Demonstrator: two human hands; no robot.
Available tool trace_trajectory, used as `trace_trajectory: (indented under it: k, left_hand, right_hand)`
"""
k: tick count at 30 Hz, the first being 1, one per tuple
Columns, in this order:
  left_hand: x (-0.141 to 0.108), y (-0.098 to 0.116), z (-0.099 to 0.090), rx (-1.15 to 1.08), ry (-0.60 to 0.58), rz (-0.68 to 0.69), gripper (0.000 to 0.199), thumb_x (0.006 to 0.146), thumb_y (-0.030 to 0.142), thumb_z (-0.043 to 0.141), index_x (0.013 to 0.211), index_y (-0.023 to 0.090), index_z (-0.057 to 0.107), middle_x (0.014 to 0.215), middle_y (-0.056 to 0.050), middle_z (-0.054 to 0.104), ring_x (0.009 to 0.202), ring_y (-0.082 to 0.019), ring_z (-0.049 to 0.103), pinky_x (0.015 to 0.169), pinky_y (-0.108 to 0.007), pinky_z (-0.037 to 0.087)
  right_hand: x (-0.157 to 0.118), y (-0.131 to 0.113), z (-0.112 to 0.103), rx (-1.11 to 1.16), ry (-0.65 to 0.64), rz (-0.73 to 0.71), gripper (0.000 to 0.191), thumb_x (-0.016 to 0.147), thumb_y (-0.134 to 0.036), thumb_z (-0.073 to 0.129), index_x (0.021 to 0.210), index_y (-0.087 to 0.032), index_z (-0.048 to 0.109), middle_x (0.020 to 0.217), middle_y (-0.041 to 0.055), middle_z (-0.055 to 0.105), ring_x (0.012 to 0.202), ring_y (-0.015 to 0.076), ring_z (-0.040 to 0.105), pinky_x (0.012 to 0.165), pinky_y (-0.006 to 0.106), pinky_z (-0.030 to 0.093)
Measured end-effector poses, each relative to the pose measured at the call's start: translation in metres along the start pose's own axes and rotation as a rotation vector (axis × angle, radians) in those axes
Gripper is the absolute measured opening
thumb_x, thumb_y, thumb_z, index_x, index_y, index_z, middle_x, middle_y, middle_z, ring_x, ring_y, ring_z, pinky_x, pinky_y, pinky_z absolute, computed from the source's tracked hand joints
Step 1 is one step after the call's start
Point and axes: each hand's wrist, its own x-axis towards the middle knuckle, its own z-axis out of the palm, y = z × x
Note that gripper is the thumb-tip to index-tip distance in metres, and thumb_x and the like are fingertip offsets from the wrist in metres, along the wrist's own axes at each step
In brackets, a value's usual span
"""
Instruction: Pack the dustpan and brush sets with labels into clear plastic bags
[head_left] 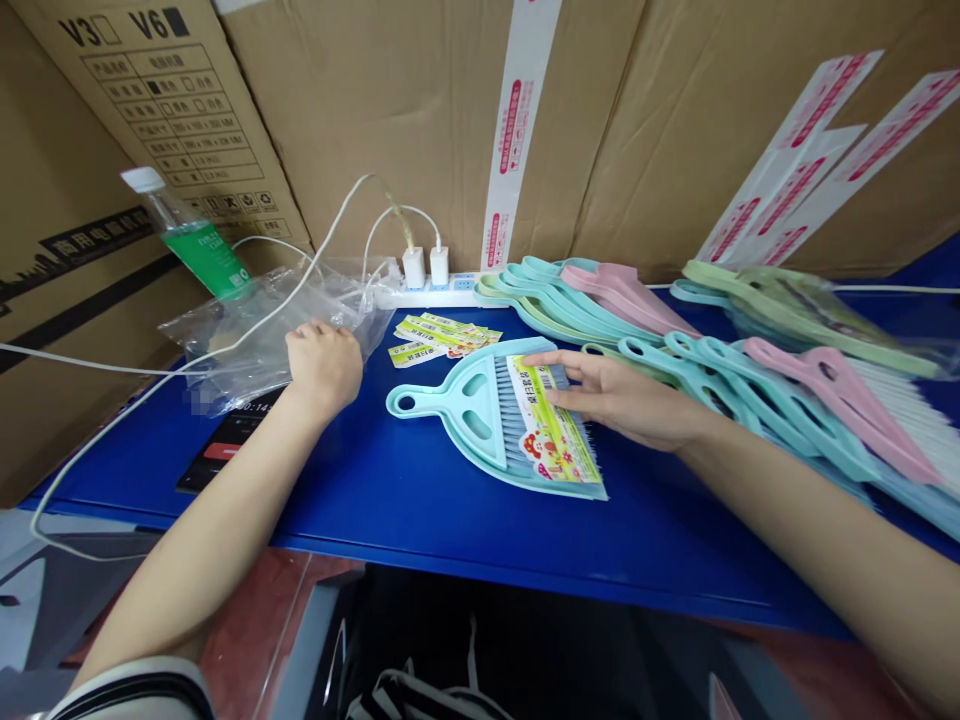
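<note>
Hand-brush (489,408) nested in turquoise dustpan (551,489) on blue table (420,510), label card (556,430) already across bristles, both unbagged; right hand (615,398) touching card, fingers apart; left hand (324,368) curled at clear plastic bag (255,335), grip hidden; more brushes (862,410), dustpans (634,300) remaining.

The table front (420,525) offers room; white cable (240,341) obstructs left.
</note>
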Motion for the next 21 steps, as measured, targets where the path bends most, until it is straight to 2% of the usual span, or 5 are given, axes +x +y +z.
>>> trace_trajectory:
  k: [6, 12, 16, 21]
  left_hand:
    - [0.002, 0.0, -0.001, -0.001, -0.028, 0.014, 0.047, 0.086, 0.003, 0.032, 0.123, -0.006, 0.061, 0.119, -0.035, 0.062, 0.116, -0.043, 0.06, 0.083, -0.046, 0.048]
    - [0.002, -0.001, -0.003, 0.009, -0.037, 0.04, 0.044, 0.083, 0.002, 0.038, 0.114, 0.001, 0.069, 0.117, -0.03, 0.066, 0.115, -0.04, 0.061, 0.085, -0.045, 0.049]
    - [-0.003, 0.001, -0.004, 0.013, 0.038, 0.068, 0.046, 0.086, 0.002, 0.033, 0.117, 0.0, 0.067, 0.118, -0.029, 0.065, 0.118, -0.038, 0.059, 0.088, -0.044, 0.048]
    - [-0.012, 0.008, -0.008, -0.05, 0.266, 0.174, 0.041, 0.087, 0.005, 0.034, 0.101, 0.004, 0.072, 0.103, -0.024, 0.071, 0.104, -0.034, 0.067, 0.082, -0.041, 0.05]
  right_hand:
    - [-0.002, -0.004, 0.001, 0.005, 0.008, 0.02, 0.044, 0.081, -0.022, 0.066, 0.124, -0.023, 0.058, 0.122, 0.0062, 0.066, 0.109, 0.0208, 0.064, 0.087, 0.033, 0.055]
    - [-0.002, -0.004, 0.002, 0.033, 0.001, 0.017, 0.044, 0.079, -0.021, 0.067, 0.122, -0.023, 0.059, 0.122, 0.0056, 0.066, 0.11, 0.0208, 0.064, 0.089, 0.033, 0.055]
    - [-0.001, -0.004, 0.0, 0.018, 0.017, 0.002, 0.046, 0.077, -0.023, 0.069, 0.122, -0.024, 0.06, 0.121, 0.0059, 0.066, 0.108, 0.0217, 0.064, 0.089, 0.036, 0.055]
    - [-0.002, -0.006, -0.003, 0.019, 0.047, -0.04, 0.048, 0.074, -0.025, 0.071, 0.121, -0.023, 0.062, 0.114, 0.0058, 0.069, 0.1, 0.0207, 0.066, 0.085, 0.035, 0.056]
